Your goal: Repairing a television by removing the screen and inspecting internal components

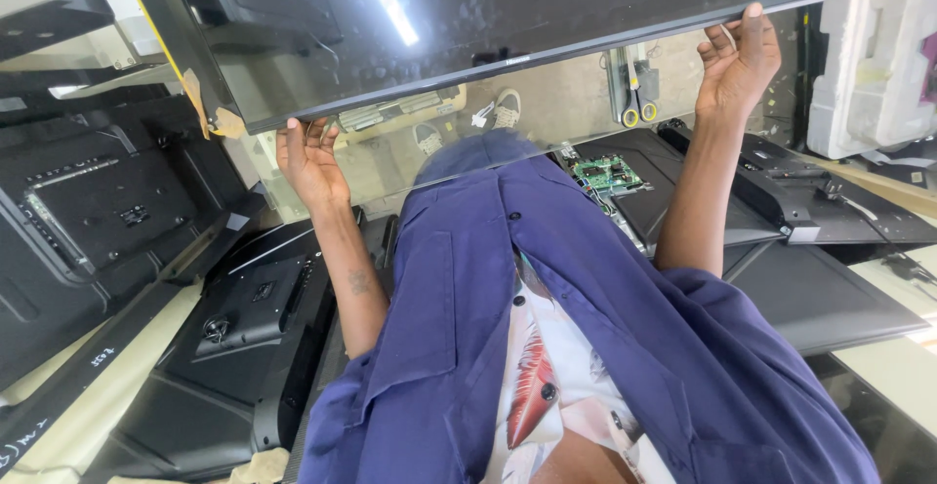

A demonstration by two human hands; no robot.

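A large flat screen panel (pixel 508 25) fills the top of the frame, tilted, its lower edge held by both hands. The left hand (pixel 310 157), left of centre, cups that edge with fingers curled around it. The right hand (pixel 739 60), upper right, grips the same edge near the corner, fingers wrapped over it. Black back covers (pixel 244 318) lie below

Pale floor (pixel 576 103) shows beyond the near edge being gripped. Black television back covers (pixel 107 201) lie stacked below and outward of one grip point; more black panels (pixel 830 299) below the other. White foam packing (pixel 874 45) stands just outside it. Green circuit board (pixel 605 172) sits between, lower down.
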